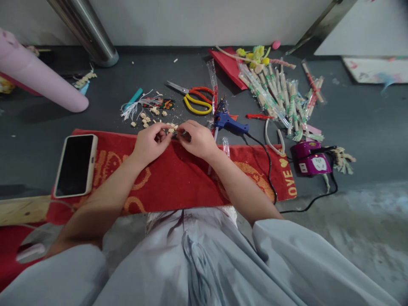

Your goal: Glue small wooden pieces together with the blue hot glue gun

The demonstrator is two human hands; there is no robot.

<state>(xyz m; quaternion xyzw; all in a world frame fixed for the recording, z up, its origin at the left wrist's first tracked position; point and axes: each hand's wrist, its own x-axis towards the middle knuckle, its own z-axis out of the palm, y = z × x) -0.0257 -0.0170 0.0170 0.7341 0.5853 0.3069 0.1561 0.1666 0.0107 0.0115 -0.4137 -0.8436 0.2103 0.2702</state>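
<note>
My left hand (150, 142) and my right hand (198, 138) meet over the far edge of a red towel (172, 178) on the dark floor. Both are closed in a pinch on a small pale craft piece (173, 128) held between the fingertips. What exactly the piece is stays too small to tell. Several small beige bits (146, 119) lie just beyond the hands. A blue hot glue gun (229, 122) lies to the right of my right hand, with its black cord trailing to the right.
A phone (75, 165) lies face up on the towel's left end. Scissors with red and yellow handles (196, 100), a pile of wrapped sticks (280, 95), a purple power strip (310, 159), a pink roll (41, 76) and a metal pole (89, 32) surround the spot.
</note>
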